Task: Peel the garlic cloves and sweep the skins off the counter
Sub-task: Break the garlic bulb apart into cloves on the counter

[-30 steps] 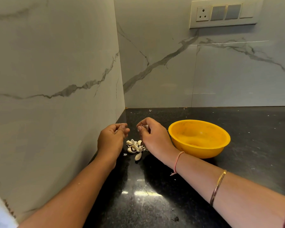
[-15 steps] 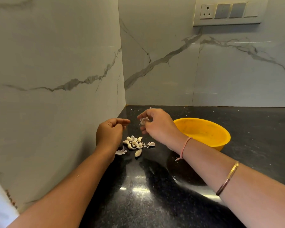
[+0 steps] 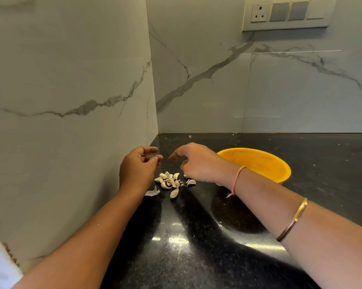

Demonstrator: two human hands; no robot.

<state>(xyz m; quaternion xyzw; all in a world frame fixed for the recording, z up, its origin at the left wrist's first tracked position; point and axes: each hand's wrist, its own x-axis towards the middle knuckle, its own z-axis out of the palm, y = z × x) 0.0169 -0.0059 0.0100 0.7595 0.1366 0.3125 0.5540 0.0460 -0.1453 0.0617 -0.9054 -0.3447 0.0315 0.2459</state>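
A small pile of garlic cloves and papery skins (image 3: 168,181) lies on the black counter (image 3: 196,236) near the corner of the walls. One clove (image 3: 174,193) sits just in front of the pile, and a loose skin (image 3: 153,192) lies at its left. My left hand (image 3: 137,166) hovers left of the pile with its fingers curled and thumb tip against the fingertips; nothing shows between them. My right hand (image 3: 198,164) hangs just above the pile's right side, thumb stretched left, fingers curled down round a small white garlic piece (image 3: 184,175), mostly hidden.
A yellow bowl (image 3: 280,170) stands on the counter right behind my right wrist. Marble walls close off the left side and the back. A switch plate (image 3: 286,13) is high on the back wall. Tiny skin flecks dot the counter near the back wall.
My right hand has dropped from chest height down to the pile. My left hand let a skin fall beside the pile and stayed about where it was.
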